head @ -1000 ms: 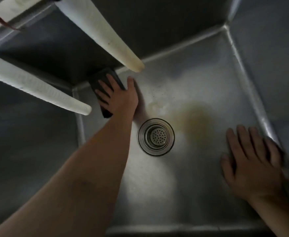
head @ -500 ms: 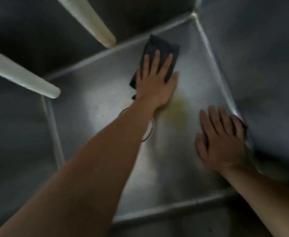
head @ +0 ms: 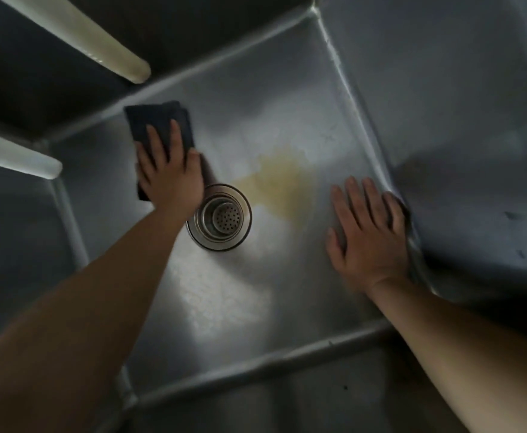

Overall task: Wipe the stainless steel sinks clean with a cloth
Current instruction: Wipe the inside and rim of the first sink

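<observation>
Deep steel sink (head: 287,307), seen from straight above, dim all round with one bright patch of reflected light on the floor below the drain (head: 219,217). Brushed, dull grey metal, streaked and hazy rather than mirror-clean. Rounded seams where floor meets the four walls, paler than the panels. Round drain near the middle of the floor, with a shiny ring and a perforated strainer cup set into it.

Yellow-brown stain (head: 282,179) spread on the floor just right of the drain and up toward the far wall, irregular in outline, darkest near its middle.

Dark cloth (head: 159,123), folded to a rough rectangle, flat on the floor near the far-left corner, just up and left of the drain. Nearly black, colour otherwise hard to tell in this light. Left hand (head: 170,175) pressed palm-down on its near half, fingers (head: 176,135) straight and slightly spread across the fabric, thumb at the right edge; far half of the cloth showing beyond the fingertips.

Right hand (head: 368,232) flat on the sink floor by the right-hand seam, well apart from the cloth, fingers straight and close together, holding nothing, little-finger side against the foot of the right wall.

Two pale tubes (head: 77,29) (head: 15,156) slanting in from the upper left above the basin, ends rounded, the upper one yellowed toward its tip.
</observation>
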Demonstrator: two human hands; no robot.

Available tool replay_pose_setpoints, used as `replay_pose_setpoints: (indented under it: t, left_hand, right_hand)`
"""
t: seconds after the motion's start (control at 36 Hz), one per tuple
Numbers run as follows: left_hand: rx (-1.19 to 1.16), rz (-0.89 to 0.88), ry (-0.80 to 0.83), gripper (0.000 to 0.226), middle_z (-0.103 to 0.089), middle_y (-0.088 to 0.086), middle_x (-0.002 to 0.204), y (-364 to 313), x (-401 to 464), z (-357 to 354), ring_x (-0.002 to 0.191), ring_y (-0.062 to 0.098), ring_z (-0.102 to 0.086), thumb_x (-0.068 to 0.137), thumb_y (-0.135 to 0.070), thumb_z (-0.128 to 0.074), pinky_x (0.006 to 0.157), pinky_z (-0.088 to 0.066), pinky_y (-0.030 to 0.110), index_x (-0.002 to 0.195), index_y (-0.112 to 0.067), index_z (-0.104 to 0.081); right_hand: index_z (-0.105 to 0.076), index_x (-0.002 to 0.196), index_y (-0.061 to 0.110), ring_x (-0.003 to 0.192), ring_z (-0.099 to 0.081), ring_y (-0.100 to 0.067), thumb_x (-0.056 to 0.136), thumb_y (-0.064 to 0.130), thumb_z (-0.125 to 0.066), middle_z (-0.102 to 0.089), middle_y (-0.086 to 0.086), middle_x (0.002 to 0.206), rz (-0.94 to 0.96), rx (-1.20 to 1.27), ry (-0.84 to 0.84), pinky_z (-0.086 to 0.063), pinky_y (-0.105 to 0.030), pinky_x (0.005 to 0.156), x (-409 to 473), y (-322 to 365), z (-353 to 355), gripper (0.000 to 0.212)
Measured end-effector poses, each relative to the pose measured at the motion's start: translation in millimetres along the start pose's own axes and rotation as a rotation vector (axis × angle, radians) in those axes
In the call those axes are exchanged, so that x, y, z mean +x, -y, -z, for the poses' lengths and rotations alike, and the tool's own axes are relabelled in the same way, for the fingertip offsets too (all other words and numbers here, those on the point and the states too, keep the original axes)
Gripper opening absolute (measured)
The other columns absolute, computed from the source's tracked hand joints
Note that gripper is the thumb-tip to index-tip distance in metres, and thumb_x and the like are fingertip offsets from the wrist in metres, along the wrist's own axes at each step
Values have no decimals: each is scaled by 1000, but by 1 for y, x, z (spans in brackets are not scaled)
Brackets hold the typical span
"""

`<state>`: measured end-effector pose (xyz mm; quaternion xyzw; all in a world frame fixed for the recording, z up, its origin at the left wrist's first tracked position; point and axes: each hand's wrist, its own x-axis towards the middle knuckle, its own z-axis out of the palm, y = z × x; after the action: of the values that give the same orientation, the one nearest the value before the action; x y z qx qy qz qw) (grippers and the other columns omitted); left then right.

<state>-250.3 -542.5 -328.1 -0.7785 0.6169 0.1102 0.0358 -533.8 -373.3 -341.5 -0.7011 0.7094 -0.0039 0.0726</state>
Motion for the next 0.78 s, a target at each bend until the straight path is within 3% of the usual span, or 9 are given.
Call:
replay_pose_setpoints:
  t: [0.08, 0.19, 0.39, 0.64, 0.78]
  left_hand:
    - [35, -170, 26, 60, -1, 3, 168, -27, -35, -9, 154, 34, -2, 103, -51, -29, 122, -6, 51, 158, -39, -8]
    - [6, -399, 102, 58, 3, -1, 168, -57, -81, -27, 154, 32, 5, 103, -52, -23, 121, 2, 49, 157, -43, -5]
    - [68, -731, 89, 57, -5, 4, 168, -63, -119, -38, 154, 35, -3, 104, -48, -25, 122, -10, 55, 159, -38, -11]
    - [50, -704, 209, 58, 5, -2, 168, -66, -129, -34, 154, 31, 6, 103, -48, -23, 121, 1, 51, 157, -45, -2]
    - [33, -678, 288, 60, 11, -2, 168, -68, -128, -29, 153, 30, 12, 103, -47, -25, 120, 7, 50, 156, -46, 4]
  right_hand:
    - [-27, 158, 18, 153, -19, -30, 94, 43, -38, -26, -8, 165, -4, 4, -2, -14, -51, 122, 1, -1, 0, 69]
    - [-29, 158, 18, 153, -21, -30, 94, 43, -39, -28, -9, 164, -6, 0, 8, -15, -51, 122, 0, -1, 1, 69]
    - [-24, 158, 19, 154, -17, -29, 95, 46, -34, -25, -9, 165, -5, 14, 59, -12, -50, 122, -1, -2, -1, 70]
    - [-23, 159, 21, 155, -13, -28, 99, 43, -39, -20, -6, 167, -36, 26, 235, -10, -47, 123, 3, 3, 23, 66]
    - [-24, 156, 30, 154, -9, -28, 97, 35, -46, -10, -2, 168, -31, 69, 551, -15, -51, 121, 23, 8, 76, 63]
